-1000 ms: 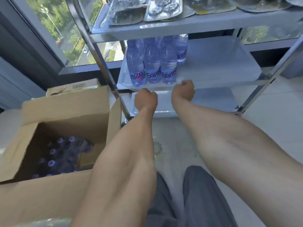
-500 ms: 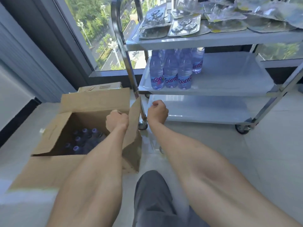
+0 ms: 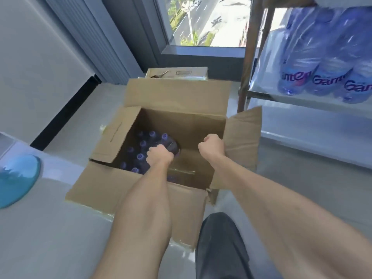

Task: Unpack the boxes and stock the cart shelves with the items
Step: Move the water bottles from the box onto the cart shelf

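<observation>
An open cardboard box [image 3: 177, 101] stands on the floor with several purple-capped water bottles [image 3: 141, 147] inside. My left hand [image 3: 160, 156] reaches into the box and grips one bottle [image 3: 171, 144] that leans to the right. My right hand [image 3: 211, 146] hovers over the box's bare right half, fingers curled, holding nothing. On the right, the steel cart's middle shelf [image 3: 267, 95] carries several water bottles [image 3: 322, 57] with blue labels.
A smaller flat box [image 3: 181, 73] lies behind the open one, under the window. The cart's post [image 3: 250, 57] rises just right of the box. A blue round object [image 3: 16, 178] sits at the left edge. My knee [image 3: 219, 238] is in the foreground.
Both hands moved from the cart's shelf edge left and down to the box. My left hand has taken hold of a bottle inside. The view swung left.
</observation>
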`<state>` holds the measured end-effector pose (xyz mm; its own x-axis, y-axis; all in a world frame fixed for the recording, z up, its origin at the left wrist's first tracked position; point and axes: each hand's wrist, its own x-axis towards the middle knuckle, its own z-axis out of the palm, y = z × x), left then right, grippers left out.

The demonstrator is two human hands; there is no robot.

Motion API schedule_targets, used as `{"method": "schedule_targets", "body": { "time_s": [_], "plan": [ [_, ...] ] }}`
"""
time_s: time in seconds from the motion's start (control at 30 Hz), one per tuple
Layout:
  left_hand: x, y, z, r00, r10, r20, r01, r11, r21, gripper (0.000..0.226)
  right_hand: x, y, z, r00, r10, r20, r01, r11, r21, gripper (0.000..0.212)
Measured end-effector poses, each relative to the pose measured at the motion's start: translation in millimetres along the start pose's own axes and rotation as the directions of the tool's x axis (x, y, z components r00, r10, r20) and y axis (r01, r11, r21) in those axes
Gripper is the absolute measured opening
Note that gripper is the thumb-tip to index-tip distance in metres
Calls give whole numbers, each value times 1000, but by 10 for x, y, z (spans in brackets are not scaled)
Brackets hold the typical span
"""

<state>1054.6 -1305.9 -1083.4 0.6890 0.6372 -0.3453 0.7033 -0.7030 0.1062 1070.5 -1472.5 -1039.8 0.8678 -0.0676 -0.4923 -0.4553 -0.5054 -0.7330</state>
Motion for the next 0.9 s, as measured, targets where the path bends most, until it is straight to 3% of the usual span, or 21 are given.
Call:
{"method": "schedule_targets", "body": {
  "time_s": [0.1, 0.2, 0.37, 0.43, 0.5, 0.57, 0.63, 0.8, 0.9],
  "plan": [
    [409, -165, 150, 993, -117, 3, 117, 993, -30, 55, 176, 84, 370, 983, 171, 64, -171, 985, -18, 44],
    [682, -229, 279, 973, -230, 13, 230, 968, -98, 66, 297, 331, 616, 917, 389, 84, -391, 920, 6, 42],
    [833, -230, 421, 958, -286, 15, 286, 957, -46, 62, 399, 525, 769, 854, 515, 70, -518, 855, 32, 42],
    [806, -200, 487, 964, -263, 44, 262, 964, 34, 56, 449, 517, 798, 845, 534, 39, -535, 842, 64, 41],
    [692, -160, 590, 947, -228, 224, 199, 969, 146, 50, 468, 535, 831, 850, 526, 34, -527, 849, 47, 39],
    [530, -96, 684, 889, -191, 416, 61, 950, 305, 43, 441, 550, 860, 865, 501, 30, -501, 865, 10, 38],
    [464, -79, 802, 838, -207, 504, -33, 905, 425, 37, 433, 576, 903, 876, 481, 39, -481, 877, -9, 38],
    [499, -108, 837, 823, -61, 564, -197, 902, 385, 32, 470, 626, 935, 893, 449, 30, -449, 893, 4, 38],
    [531, -40, 646, 814, -67, 577, -176, 918, 355, 23, 415, 601, 918, 923, 384, 30, -384, 923, -21, 34]
  ]
}}
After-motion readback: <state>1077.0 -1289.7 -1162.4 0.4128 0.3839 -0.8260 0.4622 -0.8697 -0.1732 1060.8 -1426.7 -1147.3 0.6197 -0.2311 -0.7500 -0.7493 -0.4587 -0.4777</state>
